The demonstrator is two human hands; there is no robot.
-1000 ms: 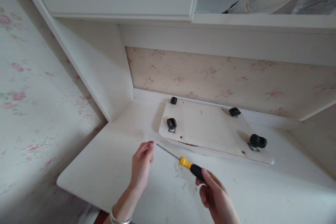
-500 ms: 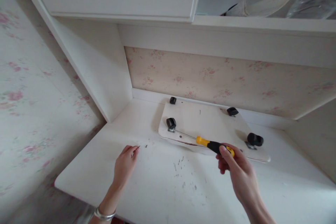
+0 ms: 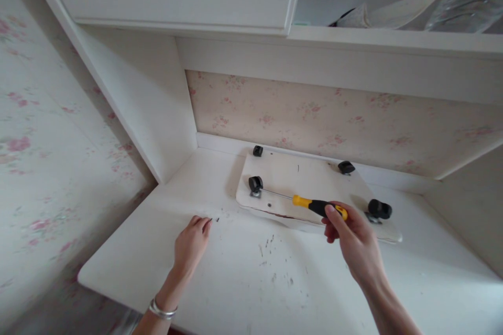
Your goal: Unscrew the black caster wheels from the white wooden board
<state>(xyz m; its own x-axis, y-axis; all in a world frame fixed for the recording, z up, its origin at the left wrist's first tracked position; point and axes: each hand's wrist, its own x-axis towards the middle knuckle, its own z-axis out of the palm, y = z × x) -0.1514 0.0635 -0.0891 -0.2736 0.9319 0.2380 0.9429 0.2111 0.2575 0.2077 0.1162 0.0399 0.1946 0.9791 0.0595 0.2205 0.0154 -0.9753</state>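
Note:
My right hand (image 3: 349,233) is wrapped round the handle of a yellow and black screwdriver (image 3: 302,201). The tip of its thin shaft meets the front-left black caster (image 3: 255,183), by the metal plate under the wheel. That caster sits on a white board (image 3: 291,180), which carries a black caster near each of its other corners. Over the desk to the left, my left hand (image 3: 192,241) pinches a small dark screw (image 3: 210,220) between thumb and fingertips. Another small dark screw (image 3: 217,219) lies on the desk just beside those fingertips.
The white desk (image 3: 220,277) has dark scuffs and bits in front of the board. A white cabinet (image 3: 181,2) overhangs the back, with papers (image 3: 385,13) and clear plastic on its open shelf at right. Side panels and flowered wallpaper close off the space.
The screwdriver has shifted slightly up, its tip now higher against the caster. My left hand has moved a little right, nearer the loose screw on the desk.

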